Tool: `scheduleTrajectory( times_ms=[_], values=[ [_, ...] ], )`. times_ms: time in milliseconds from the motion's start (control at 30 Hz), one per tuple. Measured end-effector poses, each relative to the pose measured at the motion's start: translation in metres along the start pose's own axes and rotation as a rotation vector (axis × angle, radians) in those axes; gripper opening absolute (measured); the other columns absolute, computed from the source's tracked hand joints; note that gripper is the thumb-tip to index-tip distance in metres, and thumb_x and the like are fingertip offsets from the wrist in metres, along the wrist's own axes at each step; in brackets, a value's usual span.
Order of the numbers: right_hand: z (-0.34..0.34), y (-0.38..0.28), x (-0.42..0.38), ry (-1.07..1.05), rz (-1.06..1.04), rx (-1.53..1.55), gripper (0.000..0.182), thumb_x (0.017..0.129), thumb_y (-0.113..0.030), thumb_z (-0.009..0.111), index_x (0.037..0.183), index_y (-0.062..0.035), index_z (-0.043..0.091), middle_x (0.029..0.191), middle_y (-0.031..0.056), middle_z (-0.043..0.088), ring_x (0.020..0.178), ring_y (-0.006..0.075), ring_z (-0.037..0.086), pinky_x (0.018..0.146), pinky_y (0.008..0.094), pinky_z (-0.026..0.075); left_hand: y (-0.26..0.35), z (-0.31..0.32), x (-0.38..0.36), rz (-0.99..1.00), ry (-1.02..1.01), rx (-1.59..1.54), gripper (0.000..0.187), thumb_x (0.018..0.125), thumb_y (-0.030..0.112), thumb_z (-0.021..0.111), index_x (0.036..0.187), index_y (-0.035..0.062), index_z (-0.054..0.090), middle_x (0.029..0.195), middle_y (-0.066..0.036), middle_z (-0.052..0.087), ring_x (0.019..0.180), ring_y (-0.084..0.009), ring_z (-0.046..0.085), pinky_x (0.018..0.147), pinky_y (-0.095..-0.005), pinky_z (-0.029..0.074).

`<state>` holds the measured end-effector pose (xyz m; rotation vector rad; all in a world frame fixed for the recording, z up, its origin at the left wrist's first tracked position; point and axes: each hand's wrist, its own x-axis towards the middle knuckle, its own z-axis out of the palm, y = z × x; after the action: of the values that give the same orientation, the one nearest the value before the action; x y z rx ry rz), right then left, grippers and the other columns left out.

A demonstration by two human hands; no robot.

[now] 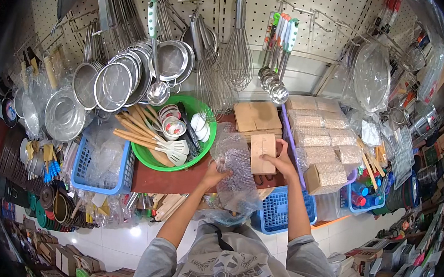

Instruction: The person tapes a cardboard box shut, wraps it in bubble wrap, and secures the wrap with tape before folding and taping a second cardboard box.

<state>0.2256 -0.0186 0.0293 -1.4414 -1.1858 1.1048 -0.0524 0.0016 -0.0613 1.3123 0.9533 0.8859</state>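
My right hand [285,161] is closed on a small brown cardboard box [263,145], thumb across its front and fingers along the right edge. Just left of the box, a crumpled sheet of bubble wrap [236,163] hangs down toward my lap. My left hand [215,176] grips the left edge of that sheet. Behind the box lies a stack of flat brown cardboard pieces or boxes [257,116]. To the right, a purple basket [287,131] is filled with several bubble-wrapped boxes [317,139].
A green basin [145,158] of wooden-handled utensils and small bowls stands left on the red-brown table [149,181]. Blue baskets stand at left [101,185] and below my right arm [273,217]. Whisks [238,61], strainers [113,87] and ladles [279,93] hang overhead.
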Motion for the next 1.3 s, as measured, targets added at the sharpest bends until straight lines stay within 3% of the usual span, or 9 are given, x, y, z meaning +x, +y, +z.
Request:
scheduleTrajectory(
  times_ms=[100,200,333,467,733,967,1067,1167,1300],
  values=[
    [-0.005,-0.051,-0.007,-0.1,0.109,0.034,0.097,0.067,-0.02,0.086,0.14,-0.0086,0.024,0.121,0.0157,0.056,0.11,0.0285,0.057,0.1,0.0399,0.042,0.013,0.004,0.004,-0.017,0.007,0.161,0.053,0.078,0.009,0.078,0.125,0.001,0.055,0.111,-0.006,0.064,0.101,-0.0185,0.06,0.089,-0.0338,0.049],
    [-0.013,-0.086,-0.009,-0.331,0.194,-0.005,0.093,0.068,-0.017,0.083,0.143,-0.0103,0.028,0.128,0.0146,0.053,0.124,0.0253,0.048,0.106,0.0358,0.036,-0.01,0.001,0.023,-0.004,0.0,0.296,0.047,0.08,0.011,0.076,0.122,0.0016,0.057,0.111,-0.006,0.065,0.1,-0.0181,0.06,0.088,-0.0336,0.049],
    [-0.012,-0.08,0.002,-0.715,-0.06,-0.109,0.1,0.068,-0.017,0.084,0.148,-0.0089,0.024,0.136,0.0124,0.045,0.131,0.0205,0.038,0.11,0.0328,0.028,-0.023,0.003,0.043,0.111,0.065,0.278,0.047,0.081,0.019,0.075,0.121,0.0009,0.059,0.111,-0.01,0.066,0.1,-0.0203,0.061,0.089,-0.0348,0.048],
    [0.002,-0.059,0.018,-1.092,0.203,-0.193,0.095,0.07,-0.016,0.084,0.145,-0.0151,0.026,0.127,0.01,0.052,0.119,0.0193,0.048,0.099,0.0321,0.04,-0.039,-0.004,0.062,0.037,0.077,0.154,0.05,0.08,0.027,0.077,0.12,0.0,0.061,0.109,-0.012,0.067,0.1,-0.0202,0.061,0.089,-0.0346,0.048],
    [0.05,-0.001,0.054,-1.258,0.167,-0.465,0.093,0.07,-0.021,0.086,0.142,-0.0176,0.027,0.121,0.0101,0.055,0.115,0.0206,0.051,0.094,0.0352,0.045,0.005,-0.013,0.059,-0.046,0.024,0.155,0.05,0.079,0.028,0.078,0.118,0.0003,0.062,0.11,-0.013,0.067,0.099,-0.0231,0.061,0.09,-0.0356,0.047],
    [0.06,0.042,0.082,-1.345,0.321,-0.391,0.093,0.069,-0.019,0.086,0.142,-0.0175,0.028,0.126,0.0098,0.052,0.116,0.0205,0.05,0.095,0.0368,0.045,-0.002,-0.008,0.023,0.266,0.212,0.571,0.096,0.087,0.025,0.069,0.154,0.0019,0.004,0.153,-0.027,0.025,0.142,-0.0386,0.028,0.114,-0.0403,0.028],
    [0.063,0.05,0.092,-1.374,0.377,-0.464,0.093,0.069,-0.018,0.086,0.141,-0.0197,0.027,0.125,0.0089,0.052,0.116,0.0207,0.05,0.091,0.0368,0.048,0.009,-0.005,-0.011,0.244,0.24,0.532,0.091,0.085,0.022,0.07,0.153,0.0013,0.012,0.151,-0.027,0.028,0.139,-0.0403,0.031,0.114,-0.0421,0.028],
    [0.067,0.044,0.096,-1.39,0.413,-0.455,0.092,0.067,-0.017,0.087,0.138,-0.0269,0.03,0.122,0.0144,0.054,0.106,0.0279,0.059,0.076,0.0393,0.055,0.023,0.005,-0.046,0.307,0.376,0.815,0.064,0.079,0.016,0.072,0.134,0.0048,0.041,0.123,-0.022,0.044,0.116,-0.0404,0.044,0.098,-0.0459,0.038],
    [0.07,0.015,0.09,-1.409,0.458,-0.496,0.095,0.066,-0.014,0.087,0.14,-0.0268,0.029,0.124,0.0142,0.054,0.111,0.0274,0.057,0.082,0.04,0.053,-0.007,0.009,-0.063,0.318,0.362,0.967,0.044,0.075,0.017,0.072,0.116,0.0093,0.056,0.11,-0.015,0.046,0.103,-0.036,0.044,0.087,-0.0468,0.039]
  ],
)
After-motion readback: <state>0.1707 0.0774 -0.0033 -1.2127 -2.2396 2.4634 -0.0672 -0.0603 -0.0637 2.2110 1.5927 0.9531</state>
